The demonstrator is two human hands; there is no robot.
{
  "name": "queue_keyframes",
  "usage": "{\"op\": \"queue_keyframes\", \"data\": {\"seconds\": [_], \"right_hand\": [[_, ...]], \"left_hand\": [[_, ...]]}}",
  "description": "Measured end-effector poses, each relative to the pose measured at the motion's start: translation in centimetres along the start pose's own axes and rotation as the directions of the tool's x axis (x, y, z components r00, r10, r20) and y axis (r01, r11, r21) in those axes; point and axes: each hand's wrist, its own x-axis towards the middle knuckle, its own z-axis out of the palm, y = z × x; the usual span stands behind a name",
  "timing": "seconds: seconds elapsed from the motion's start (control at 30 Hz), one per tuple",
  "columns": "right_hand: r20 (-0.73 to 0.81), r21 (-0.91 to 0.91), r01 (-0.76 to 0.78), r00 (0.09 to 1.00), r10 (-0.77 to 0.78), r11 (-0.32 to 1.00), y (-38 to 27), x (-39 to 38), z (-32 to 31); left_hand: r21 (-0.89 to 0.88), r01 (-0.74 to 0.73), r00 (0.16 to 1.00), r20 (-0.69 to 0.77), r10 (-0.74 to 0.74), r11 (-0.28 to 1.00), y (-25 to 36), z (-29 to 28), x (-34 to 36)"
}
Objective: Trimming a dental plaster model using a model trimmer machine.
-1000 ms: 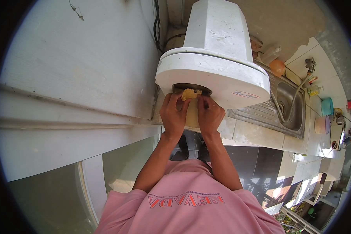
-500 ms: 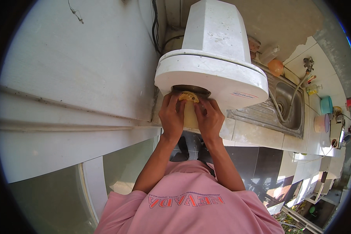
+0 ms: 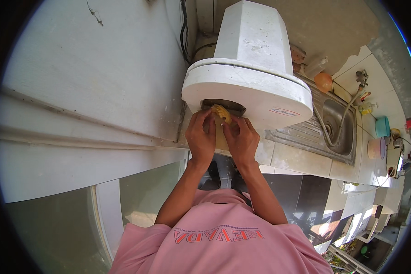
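Observation:
A yellow, lumpy-edged piece [image 3: 221, 113], whose kind I cannot make out, sits between my two hands. My left hand [image 3: 201, 136] has its fingers curled, with the tips at the left edge of the piece. On the other side, my right hand [image 3: 242, 139] bends its fingers against the right edge and lower part of the piece. Both hands are just below a dark round opening [image 3: 235, 106] in the underside of a white machine housing [image 3: 251, 77]. The fingers partly hide the opening and the piece.
Right of the machine is a steel sink [image 3: 344, 121] with a ribbed drainboard and a hose from a tap [image 3: 361, 75]. An orange round object [image 3: 323, 82] lies behind it. Teal [image 3: 382, 126] and pink [image 3: 376, 147] tubs stand farther right. A pale wall [image 3: 100, 82] rises on the left.
The yellow piece has turned and tilted between my fingers. My right hand has shifted slightly left and its fingertips now sit lower on the piece.

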Motion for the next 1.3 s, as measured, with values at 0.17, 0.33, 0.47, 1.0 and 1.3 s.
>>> {"op": "queue_keyframes", "data": {"seconds": [0.17,0.33,0.47,1.0,1.3], "right_hand": [[0.057,0.041,-0.039,0.998,0.037,0.998,-0.4,0.3,-0.5],[0.105,0.072,-0.045,0.994,0.037,0.996,-1.0,0.0,-0.8],[0.149,0.178,-0.190,0.975,0.165,0.965,-1.3,0.4,-1.3],[0.415,0.389,-0.490,0.849,0.327,0.780,-1.7,1.8,-0.9],[0.262,0.308,-0.329,0.932,0.253,0.893,-2.0,1.3,-0.3]], "left_hand": [[0.141,-0.077,0.997,0.037,0.072,0.987,1.2,-0.3,-0.5],[0.082,0.012,0.993,0.116,-0.022,0.997,1.4,-0.4,-1.5],[0.077,0.025,0.988,0.149,-0.037,0.997,2.3,-0.6,-1.7],[-0.254,0.165,0.985,-0.002,-0.171,0.953,2.4,-0.5,-2.0],[-0.175,0.509,0.833,0.344,-0.433,0.843,0.2,-1.4,2.8]]}}
